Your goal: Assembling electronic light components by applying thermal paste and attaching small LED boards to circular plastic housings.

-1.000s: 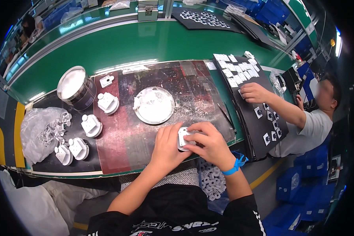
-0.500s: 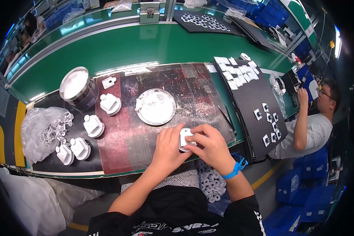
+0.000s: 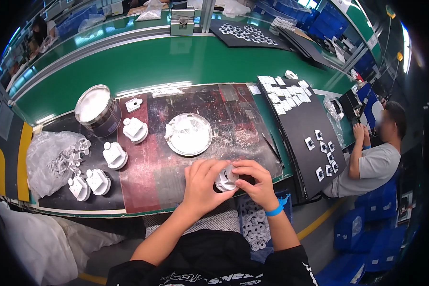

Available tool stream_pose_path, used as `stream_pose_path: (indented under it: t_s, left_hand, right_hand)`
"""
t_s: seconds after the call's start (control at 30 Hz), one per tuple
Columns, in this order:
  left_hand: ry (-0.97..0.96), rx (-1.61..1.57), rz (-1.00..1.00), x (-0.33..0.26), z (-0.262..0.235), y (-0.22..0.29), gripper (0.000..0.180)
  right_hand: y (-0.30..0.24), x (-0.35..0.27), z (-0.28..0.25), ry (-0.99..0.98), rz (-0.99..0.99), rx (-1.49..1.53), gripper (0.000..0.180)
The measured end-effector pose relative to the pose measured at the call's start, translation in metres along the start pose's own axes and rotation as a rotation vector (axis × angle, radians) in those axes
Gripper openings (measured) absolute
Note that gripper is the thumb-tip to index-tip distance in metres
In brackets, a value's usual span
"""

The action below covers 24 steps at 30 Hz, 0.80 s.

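Observation:
Near the front edge of the table, a white round plastic housing (image 3: 222, 183) with a raised flat-sided block is between my hands. My left hand (image 3: 201, 185) wraps its left side with the fingers curled. From the right, my right hand (image 3: 255, 183) pinches its upper part between thumb and fingers; a blue band is round that wrist. The fingers hide much of the housing. Beyond it lies a round metal lid (image 3: 189, 136) smeared with white. Similar white housings (image 3: 114, 156) stand to the left, with a small flat white piece (image 3: 133, 104) behind them.
A tin of white paste (image 3: 93, 106) and a plastic bag of small white parts (image 3: 47, 159) stand left. Black boards (image 3: 298, 124) with small pieces lie right, beside a seated co-worker (image 3: 374, 162). A bag of white rings (image 3: 255, 224) sits below the table edge.
The housing has tilted between my hands, and my right hand's fingers have shifted to its upper edge. The co-worker's hands have moved lower. The view has shifted slightly.

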<state>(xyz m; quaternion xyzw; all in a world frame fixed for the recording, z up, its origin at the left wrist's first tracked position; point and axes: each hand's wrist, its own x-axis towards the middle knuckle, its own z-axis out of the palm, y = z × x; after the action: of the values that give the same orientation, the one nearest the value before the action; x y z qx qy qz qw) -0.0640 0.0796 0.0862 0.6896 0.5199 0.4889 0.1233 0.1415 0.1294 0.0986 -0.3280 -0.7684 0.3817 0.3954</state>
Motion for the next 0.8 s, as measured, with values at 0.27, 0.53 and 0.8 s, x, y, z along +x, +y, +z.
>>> stream_pose_path:
  t_s: [0.27,0.53,0.8]
  left_hand:
    - [0.005,-0.058,0.069,-0.001,0.003,-0.003,0.049]
    - [0.060,-0.011,0.195,-0.003,0.006,-0.005,0.057]
    - [-0.109,0.109,0.092,-0.011,-0.030,0.000,0.044]
  right_hand:
    - [0.012,-0.003,-0.003,-0.002,0.166,0.405,0.063]
    - [-0.008,0.007,0.010,-0.129,0.445,0.729,0.070]
    - [0.002,0.004,0.016,-0.115,0.366,0.302,0.065]
